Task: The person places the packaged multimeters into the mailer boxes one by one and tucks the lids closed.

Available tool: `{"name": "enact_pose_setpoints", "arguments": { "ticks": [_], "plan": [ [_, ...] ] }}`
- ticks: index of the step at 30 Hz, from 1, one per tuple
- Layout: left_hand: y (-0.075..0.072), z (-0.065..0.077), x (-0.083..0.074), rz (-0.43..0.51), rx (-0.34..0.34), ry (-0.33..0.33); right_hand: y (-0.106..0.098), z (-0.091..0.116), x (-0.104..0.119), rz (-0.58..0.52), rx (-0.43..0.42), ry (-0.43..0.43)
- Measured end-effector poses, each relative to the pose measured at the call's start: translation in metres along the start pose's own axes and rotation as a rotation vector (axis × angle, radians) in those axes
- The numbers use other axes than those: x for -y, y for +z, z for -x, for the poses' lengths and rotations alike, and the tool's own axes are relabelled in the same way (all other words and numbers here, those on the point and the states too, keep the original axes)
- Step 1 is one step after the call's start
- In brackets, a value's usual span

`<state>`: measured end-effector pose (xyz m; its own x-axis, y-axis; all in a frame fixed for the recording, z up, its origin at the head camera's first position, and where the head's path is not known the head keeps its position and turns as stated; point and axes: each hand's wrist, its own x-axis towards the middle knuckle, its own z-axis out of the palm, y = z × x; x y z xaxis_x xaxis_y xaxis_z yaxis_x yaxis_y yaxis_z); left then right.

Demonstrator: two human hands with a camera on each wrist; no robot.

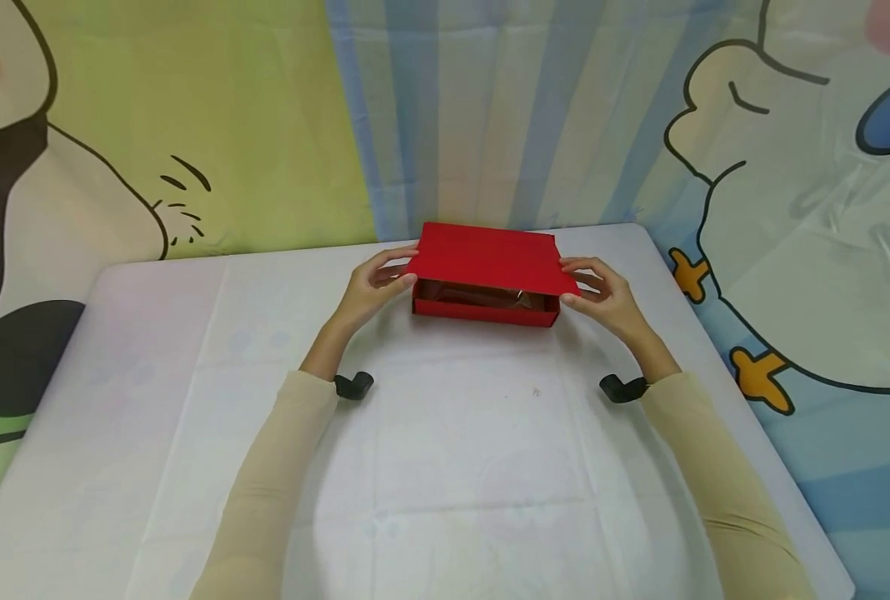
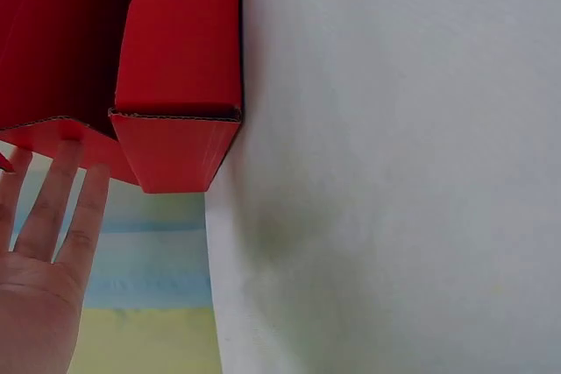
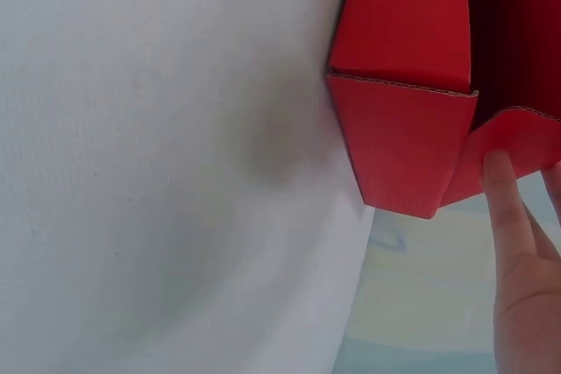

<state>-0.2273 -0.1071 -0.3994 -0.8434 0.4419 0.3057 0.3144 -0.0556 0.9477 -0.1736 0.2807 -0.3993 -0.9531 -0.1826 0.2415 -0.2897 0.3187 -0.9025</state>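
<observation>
A red cardboard box stands near the far edge of the table, its lid partly raised along the front. Through the gap shows something with a shiny, clear-looking wrap; its kind cannot be made out. My left hand holds the lid's left front corner between thumb and fingers. At the opposite corner my right hand grips the lid the same way. Both wrist views show fingertips against the lid's side flaps, the left fingers fairly straight; the thumbs are mostly out of those frames.
A white cloth covers the table, with tiny specks in front of the box. Behind it hangs a printed curtain with cartoon figures, close to the table's far and right edges. Black wrist mounts stick out from both sleeves.
</observation>
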Motion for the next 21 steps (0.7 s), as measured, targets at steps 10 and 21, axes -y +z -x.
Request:
{"name": "enact_pose_setpoints", "arguments": {
  "ticks": [10,21],
  "plan": [
    [-0.007,0.003,0.028,-0.047,0.014,-0.061,0.002,0.008,0.002,0.08,0.061,0.019],
    [-0.005,0.012,0.008,-0.063,0.069,-0.103,0.008,0.015,0.019,0.138,0.086,-0.008]
  ]
}}
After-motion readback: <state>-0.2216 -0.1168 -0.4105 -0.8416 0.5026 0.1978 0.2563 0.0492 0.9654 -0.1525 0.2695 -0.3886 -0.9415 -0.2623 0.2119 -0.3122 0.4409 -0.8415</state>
